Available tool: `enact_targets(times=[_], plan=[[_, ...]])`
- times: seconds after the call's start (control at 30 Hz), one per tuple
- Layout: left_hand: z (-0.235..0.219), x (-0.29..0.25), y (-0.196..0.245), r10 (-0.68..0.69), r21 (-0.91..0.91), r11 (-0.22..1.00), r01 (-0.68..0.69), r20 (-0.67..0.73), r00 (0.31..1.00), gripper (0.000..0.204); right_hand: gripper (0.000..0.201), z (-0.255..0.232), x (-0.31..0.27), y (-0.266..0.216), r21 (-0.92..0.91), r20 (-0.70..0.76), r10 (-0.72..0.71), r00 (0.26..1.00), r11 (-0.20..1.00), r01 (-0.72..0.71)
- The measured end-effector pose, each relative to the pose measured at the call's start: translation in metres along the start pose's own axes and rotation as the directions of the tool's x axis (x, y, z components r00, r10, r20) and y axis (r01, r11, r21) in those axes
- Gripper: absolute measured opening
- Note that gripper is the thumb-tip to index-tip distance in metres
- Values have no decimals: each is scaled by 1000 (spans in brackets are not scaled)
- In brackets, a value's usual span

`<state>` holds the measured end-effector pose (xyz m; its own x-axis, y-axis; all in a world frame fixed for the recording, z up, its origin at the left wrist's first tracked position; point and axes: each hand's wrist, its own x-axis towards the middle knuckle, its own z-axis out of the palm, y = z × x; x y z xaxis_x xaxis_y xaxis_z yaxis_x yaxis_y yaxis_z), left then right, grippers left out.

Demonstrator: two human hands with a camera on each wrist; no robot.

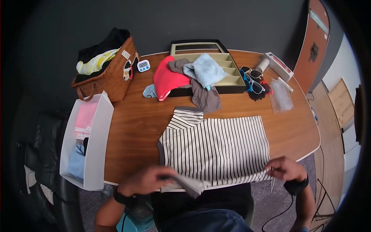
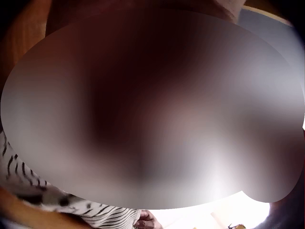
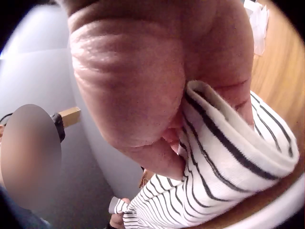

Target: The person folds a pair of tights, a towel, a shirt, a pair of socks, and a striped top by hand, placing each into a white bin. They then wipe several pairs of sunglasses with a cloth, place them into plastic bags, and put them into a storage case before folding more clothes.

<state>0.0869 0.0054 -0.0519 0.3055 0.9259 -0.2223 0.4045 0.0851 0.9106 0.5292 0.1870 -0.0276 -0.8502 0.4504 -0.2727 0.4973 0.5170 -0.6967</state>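
A white T-shirt (image 1: 216,149) with dark stripes and grey trim lies on the table, its collar side to the left. At its near left, my left hand (image 1: 147,181) grips the near sleeve (image 1: 189,185), which is lifted at the table's front edge. My right hand (image 1: 288,169) pinches the near corner of the hem at the right. In the right wrist view, the striped hem (image 3: 224,138) bends up between the thumb and fingers of the right hand (image 3: 138,81). Most of the left wrist view is blurred out; striped cloth (image 2: 114,217) shows along its bottom.
At left stand a white bin (image 1: 96,143) with folded clothes and a brown basket (image 1: 116,77) of garments. Behind the shirt, a red cloth (image 1: 168,79) and a light blue cloth (image 1: 206,71) lie over a compartmented box (image 1: 232,79). Sunglasses (image 1: 255,86), plastic bags (image 1: 281,96) and a timer (image 1: 143,66) lie nearby.
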Motion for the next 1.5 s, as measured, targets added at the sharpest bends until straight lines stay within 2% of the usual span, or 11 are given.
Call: enact_targets(times=[0.07, 0.17, 0.2, 0.23, 0.33, 0.57, 0.67, 0.77, 0.97, 1.37, 1.5], plan=[[-16, 23, 10, -199, -183, 970, 162, -209, 957, 22, 17, -25, 22, 8, 4, -55, 36, 998, 999, -35], [-55, 78, 2, 31, 24, 999, -23, -364, 931, 42, 22, -62, 68, 20, 123, -133, 181, 974, 979, -165], [-70, 95, 9, -77, 74, 991, 111, -361, 929, 42, 22, -69, 86, 30, 173, -185, 224, 957, 966, -192], [-79, 122, -19, 76, 46, 997, -63, -392, 917, 43, 22, -72, 106, 44, 170, -193, 220, 956, 967, -188], [-95, 164, -71, 123, 270, 963, 8, -466, 876, 46, 25, -75, 139, 69, -125, -317, 148, 937, 973, -196], [-79, 126, -40, -117, 262, 925, 274, -491, 863, 50, 38, -54, 126, 83, -267, -547, 61, 835, 932, -243], [-67, 117, -47, -121, 384, 854, 350, -507, 853, 60, 38, -34, 116, 21, -382, -570, -8, 822, 888, -257], [-68, 123, -47, -172, 441, 813, 380, -441, 881, 62, 28, -1, 119, -18, -107, -328, -77, 942, 993, 44], [-89, 154, -54, -175, 377, 846, 377, -472, 864, 67, 19, 38, 169, -30, -265, -221, -376, 900, 911, 316], [-81, 182, -70, 0, 311, 936, 166, -471, 882, 33, 24, 56, 195, -26, -273, -133, -294, 946, 929, 250], [-76, 188, -79, 3, -91, 994, -52, -474, 880, 37, 25, 51, 201, -31, -261, -59, -260, 964, 936, 237]])
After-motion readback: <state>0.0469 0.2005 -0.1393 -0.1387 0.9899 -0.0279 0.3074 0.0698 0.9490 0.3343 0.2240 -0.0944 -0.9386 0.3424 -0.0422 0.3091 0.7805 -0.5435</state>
